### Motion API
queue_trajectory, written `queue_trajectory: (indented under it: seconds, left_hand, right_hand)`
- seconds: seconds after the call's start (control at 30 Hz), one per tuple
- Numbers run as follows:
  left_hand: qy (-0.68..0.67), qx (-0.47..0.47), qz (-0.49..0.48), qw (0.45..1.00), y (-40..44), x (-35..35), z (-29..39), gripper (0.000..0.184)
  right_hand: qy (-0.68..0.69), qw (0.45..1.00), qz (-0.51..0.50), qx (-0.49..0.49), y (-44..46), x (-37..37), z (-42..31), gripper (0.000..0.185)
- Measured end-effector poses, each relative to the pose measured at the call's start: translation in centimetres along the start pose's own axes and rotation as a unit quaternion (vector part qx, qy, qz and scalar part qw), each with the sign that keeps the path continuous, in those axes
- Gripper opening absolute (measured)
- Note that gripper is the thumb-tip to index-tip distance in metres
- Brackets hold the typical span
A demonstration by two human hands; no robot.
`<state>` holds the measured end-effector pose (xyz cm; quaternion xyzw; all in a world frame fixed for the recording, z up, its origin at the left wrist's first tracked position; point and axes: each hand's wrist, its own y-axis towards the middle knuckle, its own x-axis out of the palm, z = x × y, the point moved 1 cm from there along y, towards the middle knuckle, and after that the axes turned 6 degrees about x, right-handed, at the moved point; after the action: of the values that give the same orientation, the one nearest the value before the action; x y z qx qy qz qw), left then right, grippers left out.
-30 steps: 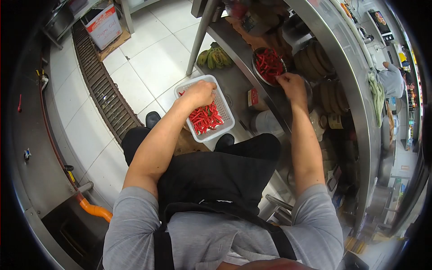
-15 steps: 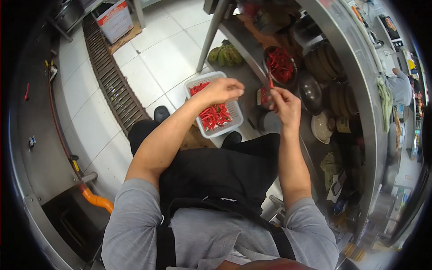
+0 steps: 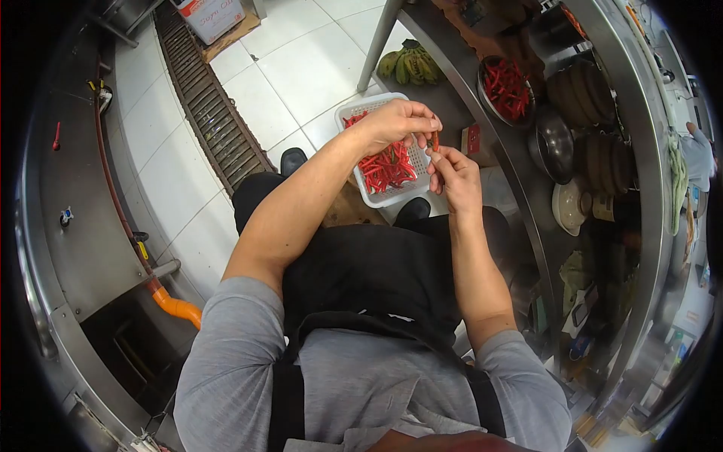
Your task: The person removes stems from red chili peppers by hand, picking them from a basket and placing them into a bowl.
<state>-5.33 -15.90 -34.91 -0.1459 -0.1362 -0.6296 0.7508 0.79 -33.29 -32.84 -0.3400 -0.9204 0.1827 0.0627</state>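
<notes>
Two hands (image 3: 395, 128) (image 3: 457, 176) pinch a slender chili (image 3: 435, 141) near a perforated plastic basket (image 3: 386, 200).

The chillies (image 3: 388, 167) catch my eye, smooth and glossy in a basket (image 3: 388, 200) of perforated plastic. Floor tiles (image 3: 260, 98) gleam slickly, the apron (image 3: 369, 271) is matt cloth, and the steel panel (image 3: 90, 241) beside me has a dull, smooth sheen; the bowl (image 3: 556, 147) looks polished.
</notes>
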Motion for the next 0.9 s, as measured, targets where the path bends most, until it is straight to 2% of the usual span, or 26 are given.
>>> queue_trajectory:
  seconds: [0.13, 0.2, 0.23, 0.3, 0.33, 0.4, 0.43, 0.5, 0.63, 0.73, 0.77, 0.8, 0.83, 0.87, 0.9]
  left_hand:
    - [-0.021, -0.005, -0.017, 1.0, 0.1, -0.2, -0.4, 0.018]
    - [-0.023, -0.033, -0.027, 0.999, 0.1, -0.3, -0.6, 0.018]
    - [-0.022, -0.033, -0.028, 0.999, 0.1, -0.3, -0.8, 0.018]
    - [-0.04, -0.052, -0.028, 0.997, 0.0, -0.1, -0.9, 0.019]
    - [-0.04, -0.052, -0.029, 0.997, 0.0, 0.0, -0.8, 0.019]
    - [-0.021, -0.048, 0.009, 0.999, 0.0, 0.0, -0.7, 0.019]
    - [-0.02, -0.048, 0.009, 0.999, 0.0, 0.1, -0.6, 0.019]
    - [-0.015, -0.047, 0.04, 0.998, -0.1, 0.1, -0.6, 0.02]
    - [-0.019, -0.051, 0.053, 0.997, 0.0, 0.1, -0.5, 0.021]
    - [0.143, 0.002, 0.076, 0.987, 0.3, -0.9, -1.1, 0.021]
    - [0.265, 0.017, 0.088, 0.96, 0.6, -1.7, -1.5, 0.026]
    - [0.42, 0.037, 0.09, 0.903, 0.8, -2.5, -2.2, 0.028]
    - [0.562, 0.056, 0.086, 0.821, 0.7, -3.0, -2.9, 0.032]
    - [0.558, 0.044, 0.085, 0.824, 0.7, -3.4, -3.7, 0.032]
    - [0.63, -0.034, 0.032, 0.775, 0.7, -3.6, -4.2, 0.033]
  right_hand:
    - [-0.087, 0.996, 0.011, -0.027, -0.6, 0.1, -0.3, 0.015]
    - [-0.199, 0.974, 0.021, -0.103, -0.9, 0.2, -0.6, 0.015]
    - [-0.198, 0.974, 0.021, -0.103, -0.8, 0.1, -0.2, 0.015]
    - [-0.315, 0.92, 0.022, -0.231, -0.5, -0.1, 0.7, 0.014]
    - [-0.315, 0.92, 0.022, -0.232, -0.6, -0.1, 1.0, 0.014]
    - [-0.204, 0.969, 0.029, -0.136, -0.8, -0.1, 1.6, 0.019]
    - [-0.204, 0.969, 0.028, -0.137, -0.7, -0.1, 1.8, 0.019]
    - [-0.021, 0.998, 0.043, -0.035, -0.6, -0.2, 2.5, 0.027]
    - [0.062, 0.997, 0.038, -0.002, -0.1, -0.1, 3.0, 0.033]
    - [0.058, 0.996, 0.061, -0.028, 0.3, -0.6, 3.1, 0.03]
    - [0.052, 0.996, 0.069, -0.024, 0.4, -0.9, 3.1, 0.031]
    - [0.044, 0.996, 0.068, -0.027, 0.5, -1.3, 3.2, 0.031]
    - [0.035, 0.997, 0.068, -0.029, 0.4, -1.6, 3.4, 0.031]
    - [0.006, 0.997, 0.067, -0.027, 0.0, -1.9, 3.6, 0.03]
    - [-0.023, 0.997, 0.065, -0.026, -0.2, -2.1, 3.7, 0.029]
